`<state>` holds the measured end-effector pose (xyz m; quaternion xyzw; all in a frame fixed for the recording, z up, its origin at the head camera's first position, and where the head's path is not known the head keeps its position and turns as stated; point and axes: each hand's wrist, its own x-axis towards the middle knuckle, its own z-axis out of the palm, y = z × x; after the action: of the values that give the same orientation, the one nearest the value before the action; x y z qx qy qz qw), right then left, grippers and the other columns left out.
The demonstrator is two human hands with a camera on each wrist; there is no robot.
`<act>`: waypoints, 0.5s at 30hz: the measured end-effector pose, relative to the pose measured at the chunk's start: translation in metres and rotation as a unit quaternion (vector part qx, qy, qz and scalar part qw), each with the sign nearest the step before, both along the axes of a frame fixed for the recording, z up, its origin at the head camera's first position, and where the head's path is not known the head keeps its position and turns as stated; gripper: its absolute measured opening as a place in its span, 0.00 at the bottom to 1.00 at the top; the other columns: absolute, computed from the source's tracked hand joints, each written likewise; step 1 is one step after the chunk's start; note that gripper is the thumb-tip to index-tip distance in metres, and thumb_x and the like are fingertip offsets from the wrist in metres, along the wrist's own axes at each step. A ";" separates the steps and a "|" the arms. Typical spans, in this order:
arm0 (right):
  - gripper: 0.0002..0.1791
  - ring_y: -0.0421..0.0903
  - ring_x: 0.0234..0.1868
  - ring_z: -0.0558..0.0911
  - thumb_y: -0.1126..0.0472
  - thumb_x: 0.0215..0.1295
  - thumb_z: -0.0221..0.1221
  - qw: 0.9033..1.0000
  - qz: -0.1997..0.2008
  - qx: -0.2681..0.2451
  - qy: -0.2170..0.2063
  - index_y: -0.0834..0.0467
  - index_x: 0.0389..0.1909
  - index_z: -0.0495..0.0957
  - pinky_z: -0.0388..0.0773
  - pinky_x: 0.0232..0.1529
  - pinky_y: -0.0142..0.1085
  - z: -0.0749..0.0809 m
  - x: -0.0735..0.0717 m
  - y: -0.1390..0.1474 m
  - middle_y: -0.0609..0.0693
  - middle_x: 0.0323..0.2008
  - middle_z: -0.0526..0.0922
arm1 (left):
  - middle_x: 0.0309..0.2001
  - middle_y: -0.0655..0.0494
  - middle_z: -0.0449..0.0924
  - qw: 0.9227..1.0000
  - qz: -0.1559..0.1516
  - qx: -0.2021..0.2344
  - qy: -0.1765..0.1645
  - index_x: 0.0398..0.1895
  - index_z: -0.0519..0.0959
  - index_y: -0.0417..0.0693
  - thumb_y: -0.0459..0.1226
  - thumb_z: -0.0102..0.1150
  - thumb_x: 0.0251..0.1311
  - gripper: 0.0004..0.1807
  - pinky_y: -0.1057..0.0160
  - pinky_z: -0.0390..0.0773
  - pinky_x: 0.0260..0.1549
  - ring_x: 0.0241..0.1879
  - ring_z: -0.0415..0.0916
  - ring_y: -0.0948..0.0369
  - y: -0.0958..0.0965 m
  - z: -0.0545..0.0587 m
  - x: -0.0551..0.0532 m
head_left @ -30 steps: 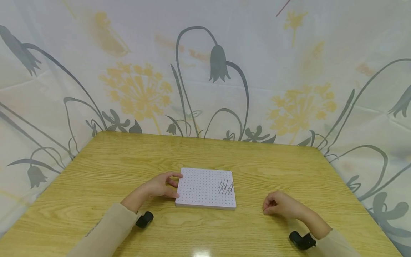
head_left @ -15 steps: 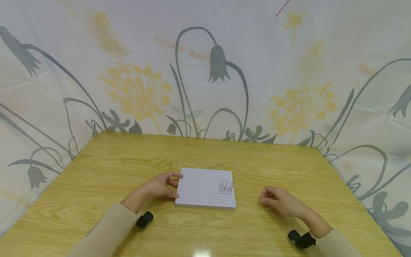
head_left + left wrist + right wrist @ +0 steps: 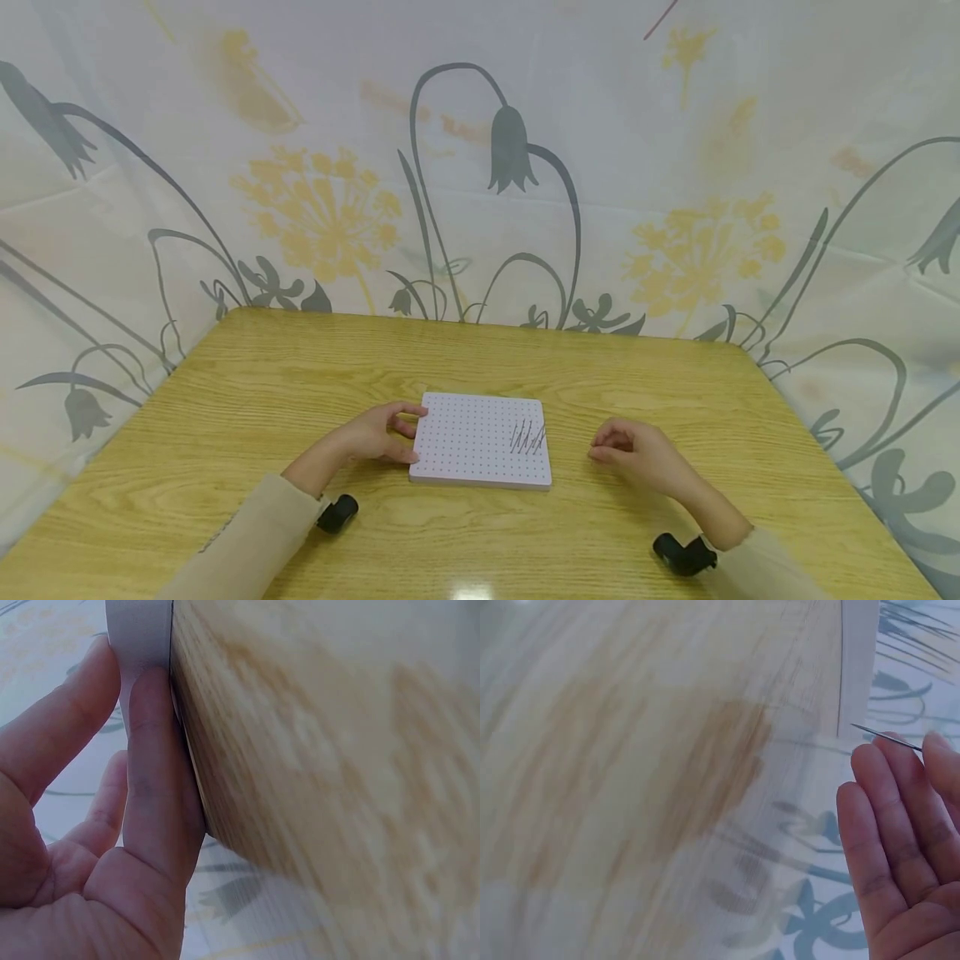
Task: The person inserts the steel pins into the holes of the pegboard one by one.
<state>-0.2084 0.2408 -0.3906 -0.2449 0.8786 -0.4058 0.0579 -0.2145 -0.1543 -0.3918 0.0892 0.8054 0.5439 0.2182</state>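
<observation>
A white board with rows of small holes [image 3: 472,442] lies on the table. Several thin needles [image 3: 528,437] stand slanted in its right part. At the board's left edge my left hand [image 3: 378,433] holds it, thumb and index finger on the rim; in the left wrist view its fingers meet the board's side wall [image 3: 142,630]. To the right of the board, apart from it, my right hand [image 3: 637,450] pinches a needle [image 3: 885,736] between thumb and index finger. The needle's pointed end sticks out toward the board in the right wrist view.
The wood-grain table [image 3: 480,542] extends round the board on all sides. Behind it hangs a pale curtain [image 3: 465,208] with printed grey and yellow flowers. Black wrist cameras [image 3: 337,513] are strapped below each hand.
My right hand has risen from the table and moved left and away from me, nearer to the board. The left hand and the board have stayed put.
</observation>
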 end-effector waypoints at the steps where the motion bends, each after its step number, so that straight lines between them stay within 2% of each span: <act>1: 0.05 0.44 0.32 0.82 0.61 0.62 0.60 1.000 -0.001 -0.007 -0.003 0.59 0.33 0.76 0.76 0.34 0.33 0.001 0.000 -0.002 0.49 0.30 0.82 | 0.46 0.43 0.71 1.000 0.000 0.000 0.000 0.62 0.66 0.37 0.24 0.68 0.46 0.36 0.62 0.76 0.33 0.41 0.72 0.55 0.000 0.000 0.000; 8: 0.08 0.50 0.37 0.83 0.65 0.63 0.58 0.996 0.008 -0.077 -0.052 0.66 0.35 0.72 0.79 0.38 0.38 0.001 0.000 -0.017 0.59 0.33 0.82 | 0.45 0.43 0.71 1.000 0.003 0.000 0.000 0.62 0.66 0.37 0.24 0.68 0.46 0.36 0.62 0.76 0.33 0.41 0.71 0.55 0.001 0.000 0.000; 15: 0.06 0.55 0.38 0.82 0.69 0.64 0.56 0.991 0.024 -0.112 -0.068 0.69 0.34 0.69 0.78 0.39 0.40 -0.001 -0.003 -0.030 0.63 0.34 0.81 | 0.45 0.43 0.71 1.000 0.007 0.004 -0.006 0.62 0.66 0.37 0.23 0.67 0.46 0.36 0.62 0.76 0.33 0.40 0.71 0.55 0.001 0.000 0.000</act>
<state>-0.2112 0.2109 -0.3912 -0.2429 0.8153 -0.5161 0.0995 -0.2141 -0.1533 -0.3915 0.0808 0.8025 0.5492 0.2187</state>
